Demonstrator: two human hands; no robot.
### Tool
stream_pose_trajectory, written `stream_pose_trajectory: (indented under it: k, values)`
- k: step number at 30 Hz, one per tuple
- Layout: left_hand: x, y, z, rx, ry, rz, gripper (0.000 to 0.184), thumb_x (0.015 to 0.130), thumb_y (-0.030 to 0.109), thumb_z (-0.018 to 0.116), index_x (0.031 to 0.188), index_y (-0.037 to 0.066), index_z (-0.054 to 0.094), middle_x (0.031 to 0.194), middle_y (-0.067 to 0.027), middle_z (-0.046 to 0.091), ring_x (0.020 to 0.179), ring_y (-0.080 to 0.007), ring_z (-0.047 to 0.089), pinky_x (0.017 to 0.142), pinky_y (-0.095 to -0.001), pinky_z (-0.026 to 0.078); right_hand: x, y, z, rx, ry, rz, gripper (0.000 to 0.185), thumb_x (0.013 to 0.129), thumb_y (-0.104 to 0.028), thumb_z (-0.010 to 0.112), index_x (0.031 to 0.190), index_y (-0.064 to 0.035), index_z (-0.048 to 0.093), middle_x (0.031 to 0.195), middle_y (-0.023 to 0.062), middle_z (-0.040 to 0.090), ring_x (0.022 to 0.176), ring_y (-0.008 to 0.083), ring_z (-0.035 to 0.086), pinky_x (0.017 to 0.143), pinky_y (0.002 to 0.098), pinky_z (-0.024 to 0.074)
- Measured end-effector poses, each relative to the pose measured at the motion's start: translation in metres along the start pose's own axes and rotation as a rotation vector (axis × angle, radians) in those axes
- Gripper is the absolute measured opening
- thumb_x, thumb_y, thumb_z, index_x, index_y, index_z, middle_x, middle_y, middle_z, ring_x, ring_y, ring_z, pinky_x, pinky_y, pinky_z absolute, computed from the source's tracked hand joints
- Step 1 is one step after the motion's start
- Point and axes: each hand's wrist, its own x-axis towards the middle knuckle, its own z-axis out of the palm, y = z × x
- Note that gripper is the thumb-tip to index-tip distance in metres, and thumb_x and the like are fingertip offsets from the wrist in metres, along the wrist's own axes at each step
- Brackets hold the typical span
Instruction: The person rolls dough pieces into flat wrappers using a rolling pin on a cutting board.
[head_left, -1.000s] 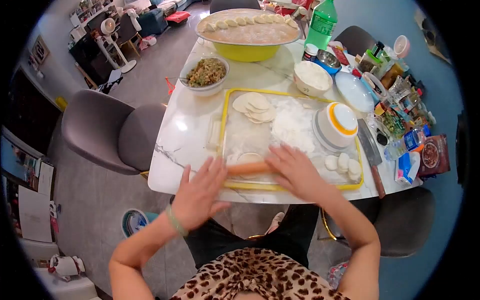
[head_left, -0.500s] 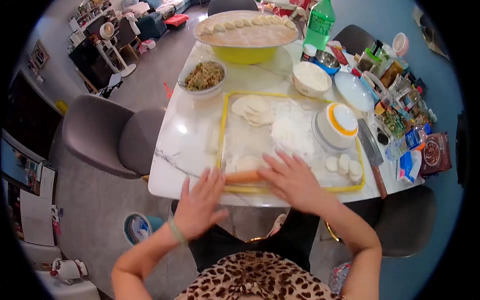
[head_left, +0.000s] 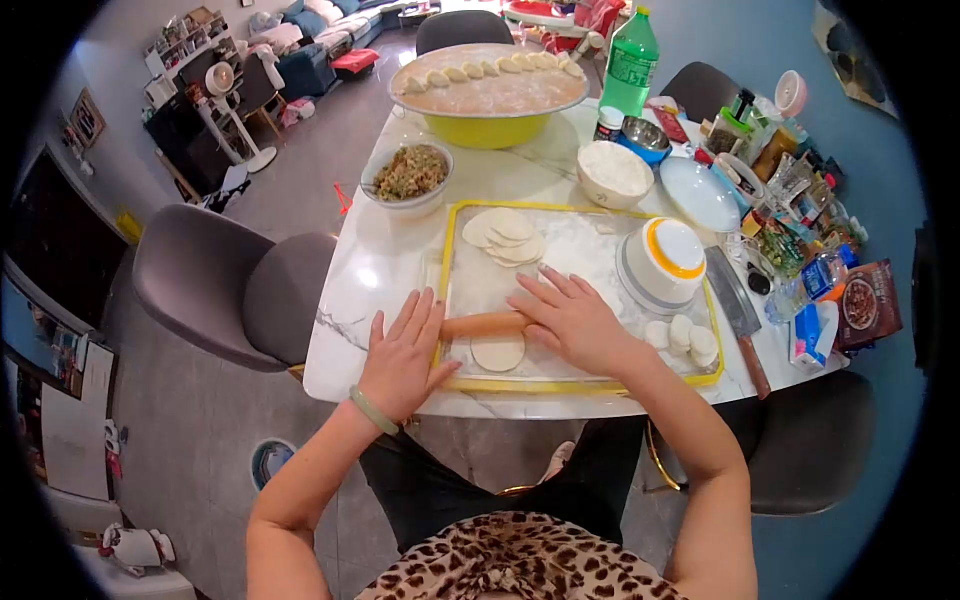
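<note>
- Resting flat on the rolling pin (head_left: 480,326) in the head view: left hand (head_left: 402,355) at one end, beside the left rim of the yellow-rimmed mat (head_left: 480,285); right hand (head_left: 575,318) on the other end.
- Fingers: both sets straight and spread, none curled round the pin. Palm pressure: can't tell.
- Pin lies crosswise on the mat's near-left part, over the far edge of a dough disc (head_left: 498,353). Pin-to-dough contact hidden.
- Mat far-left: overlapping stack of discs (head_left: 505,236). Mat near-right: small dough pieces (head_left: 684,338). Mat right side: white container (head_left: 665,262) with orange ring.
- Just off the mat's right rim: cleaver (head_left: 736,300). Right forearm should stay clear of it.
- My take on technique: load both palms equally or the disc goes lopsided. Short strokes, edge to middle, small turn between. Dust with flour if it sticks. Don't let the pin ride onto the mat's rim; it'd lift and roll unevenly.
</note>
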Motion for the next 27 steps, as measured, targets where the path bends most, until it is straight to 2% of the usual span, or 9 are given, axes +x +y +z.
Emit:
stream_pose_trajectory:
  k: [2,5,8,11,15,17,21,23,27]
  values:
    - [-0.005,0.007,-0.01,-0.002,-0.044,0.039,0.084,0.086,0.04,0.067,0.151,0.002,0.03,0.158,-0.0203,0.029,0.148,-0.0342,0.026,0.112,-0.0627,0.024,-0.007,0.014,0.005,0.163,-0.089,0.066,0.049,0.091,-0.027,0.063,0.138,-0.0175,0.052,0.149,0.0108,0.045,0.136,0.0365,0.042,0.107,0.0546,0.0371]
    - [-0.065,0.027,-0.018,-0.014,-0.178,0.084,0.085,0.086,0.042,0.066,0.151,0.002,0.029,0.158,-0.0197,0.028,0.147,-0.034,0.026,0.112,-0.0623,0.024,-0.045,-0.019,-0.014,0.157,-0.156,0.085,0.052,0.089,-0.027,0.065,0.138,-0.0177,0.051,0.149,0.0108,0.045,0.137,0.0373,0.042,0.108,0.0552,0.0369]
    - [-0.053,0.021,-0.014,0.008,-0.269,0.094,0.083,0.089,0.044,0.064,0.151,0.002,0.03,0.158,-0.0195,0.028,0.147,-0.0339,0.026,0.112,-0.0609,0.024,-0.031,-0.027,-0.022,0.109,-0.123,-0.02,0.053,0.089,-0.027,0.065,0.139,-0.017,0.051,0.148,0.0115,0.045,0.137,0.0378,0.042,0.107,0.0557,0.037]
    - [-0.001,-0.003,-0.002,-0.005,-0.038,-0.014,0.078,0.092,0.041,0.06,0.151,0.0,0.028,0.159,-0.0195,0.027,0.147,-0.0335,0.026,0.114,-0.0572,0.023,0.005,0.004,0.002,0.036,-0.047,-0.007,0.054,0.089,-0.027,0.065,0.14,-0.0161,0.05,0.148,0.0113,0.046,0.137,0.0374,0.041,0.107,0.056,0.0372]
    - [-0.018,0.015,-0.022,-0.011,-0.101,0.047,0.084,0.09,0.044,0.062,0.152,0.001,0.027,0.159,-0.0194,0.026,0.148,-0.0339,0.026,0.113,-0.06,0.023,-0.021,0.011,0.007,0.227,-0.1,0.057,0.057,0.088,-0.028,0.067,0.141,-0.0154,0.049,0.15,0.0102,0.044,0.137,0.0368,0.041,0.108,0.0556,0.0358]
    - [-0.056,0.029,-0.024,-0.027,-0.265,0.12,0.091,0.086,0.048,0.065,0.153,0.001,0.026,0.16,-0.0195,0.025,0.148,-0.0343,0.025,0.111,-0.0635,0.024,-0.046,-0.018,-0.02,0.167,-0.189,0.05,0.059,0.087,-0.029,0.068,0.142,-0.0164,0.049,0.152,0.0091,0.042,0.138,0.0366,0.04,0.109,0.0551,0.0339]
    - [-0.041,0.015,0.0,-0.019,-0.204,0.098,0.094,0.084,0.05,0.067,0.153,0.002,0.026,0.159,-0.0201,0.026,0.149,-0.0343,0.024,0.111,-0.0649,0.024,-0.024,-0.02,-0.02,0.13,-0.186,-0.009,0.06,0.087,-0.029,0.069,0.142,-0.0182,0.048,0.153,0.0083,0.041,0.138,0.036,0.039,0.11,0.0549,0.0328]
    - [-0.006,-0.004,0.013,-0.02,-0.005,-0.004,0.093,0.084,0.048,0.068,0.153,0.003,0.027,0.159,-0.0208,0.026,0.149,-0.0347,0.024,0.111,-0.0651,0.024,0.003,0.003,-0.001,0.044,-0.064,0.008,0.06,0.087,-0.029,0.069,0.143,-0.0185,0.048,0.152,0.0081,0.041,0.139,0.0361,0.039,0.111,0.0546,0.0322]
    - [-0.024,0.016,-0.013,-0.029,-0.08,0.004,0.093,0.083,0.048,0.069,0.152,0.002,0.028,0.159,-0.0214,0.026,0.149,-0.0352,0.023,0.111,-0.0655,0.023,-0.021,0.01,0.004,0.261,-0.157,0.076,0.059,0.087,-0.029,0.068,0.142,-0.0188,0.048,0.152,0.009,0.041,0.139,0.0377,0.038,0.11,0.0552,0.0333]
